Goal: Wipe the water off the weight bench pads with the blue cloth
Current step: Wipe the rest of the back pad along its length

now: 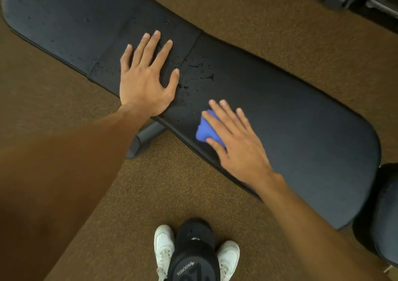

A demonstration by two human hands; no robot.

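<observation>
On the bench pad (301, 119), right hand (239, 143) flat over blue cloth (204, 130)

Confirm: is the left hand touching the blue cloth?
Apart. Head view: bare pad separates the left hand from the blue cloth under the right hand.

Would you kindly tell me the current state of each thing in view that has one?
Left hand: flat, fingers spread, resting on the left pad by the seam.
Right hand: fingers straight, pressing the cloth onto the right pad.
Cloth: bunched under the right hand.
Left pad: droplets scattered across it.
Right pad: wet near the seam, looks dry farther right.
</observation>
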